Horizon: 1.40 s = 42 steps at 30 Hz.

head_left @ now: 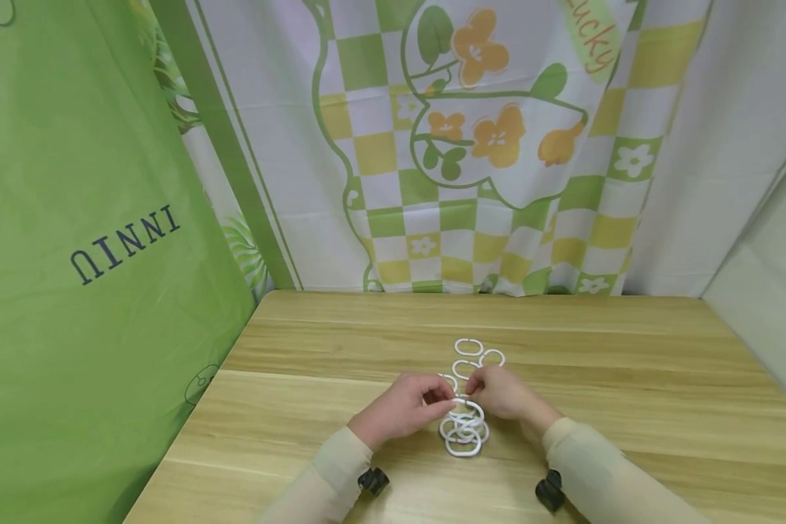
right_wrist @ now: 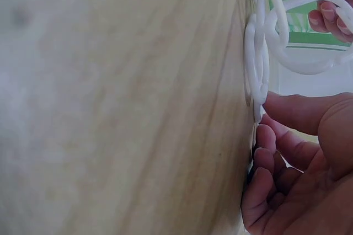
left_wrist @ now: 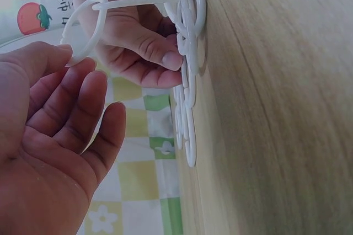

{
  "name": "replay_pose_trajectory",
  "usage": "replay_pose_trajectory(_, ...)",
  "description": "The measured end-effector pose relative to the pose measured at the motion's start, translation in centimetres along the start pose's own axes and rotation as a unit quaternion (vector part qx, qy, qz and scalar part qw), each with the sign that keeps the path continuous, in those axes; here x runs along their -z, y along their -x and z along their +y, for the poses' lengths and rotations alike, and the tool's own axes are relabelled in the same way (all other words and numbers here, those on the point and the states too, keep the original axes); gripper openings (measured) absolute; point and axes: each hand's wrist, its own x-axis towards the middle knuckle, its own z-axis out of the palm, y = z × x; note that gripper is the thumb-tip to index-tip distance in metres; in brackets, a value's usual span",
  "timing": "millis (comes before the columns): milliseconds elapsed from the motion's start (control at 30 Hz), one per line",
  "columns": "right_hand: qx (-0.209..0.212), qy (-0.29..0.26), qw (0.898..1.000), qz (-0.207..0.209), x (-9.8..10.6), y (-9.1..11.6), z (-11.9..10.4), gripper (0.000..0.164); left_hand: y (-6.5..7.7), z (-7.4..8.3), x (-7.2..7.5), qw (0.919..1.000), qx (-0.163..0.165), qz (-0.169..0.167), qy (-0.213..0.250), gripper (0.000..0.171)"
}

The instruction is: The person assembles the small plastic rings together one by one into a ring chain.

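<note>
Left hand [head_left: 406, 405] pinches a raised white oval link [left_wrist: 101, 28]; right hand [head_left: 506, 393] pinches a low link [right_wrist: 258, 115] at the worktop [head_left: 629, 407]. Overlapping links [head_left: 463, 421] lie toward six o'clock, further links [head_left: 469, 355] at twelve. Probably light, stiff, slick plastic; best pinched beside the gap.

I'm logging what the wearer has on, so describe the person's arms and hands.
The left hand and right hand are ungloved. Plain, pale cream long sleeves cover the forearms, and a small black device sits near each wrist.
</note>
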Motion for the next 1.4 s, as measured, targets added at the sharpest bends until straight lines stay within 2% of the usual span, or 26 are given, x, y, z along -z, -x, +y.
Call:
replay_pose_trajectory(467, -0.008, 0.029, 0.999, -0.027, 0.0, 0.0, -0.3, 0.012, 0.0, 0.0, 0.1, 1.0, 0.008, -0.002, 0.003, 0.004)
replay_pose_trajectory(733, -0.018, 0.044, 0.999, -0.021, -0.1, 0.4, -0.4, 0.013, 0.0, 0.0, 0.1, 0.9999, 0.014, -0.005, 0.006, 0.003)
replay_pose_trajectory(1133, 0.002, -0.029, 0.999, 0.016, 0.8, 1.3, 1.0, 0.009, -0.1, -0.1, -0.1, 0.9997, 0.022, -0.007, 0.008, 0.005)
replay_pose_trajectory(1400, -0.047, -0.084, 0.995, 0.037, 1.8, 2.2, 1.3, 0.006, -0.1, -0.3, -0.2, 0.9998, 0.019, -0.01, 0.006, 0.004)
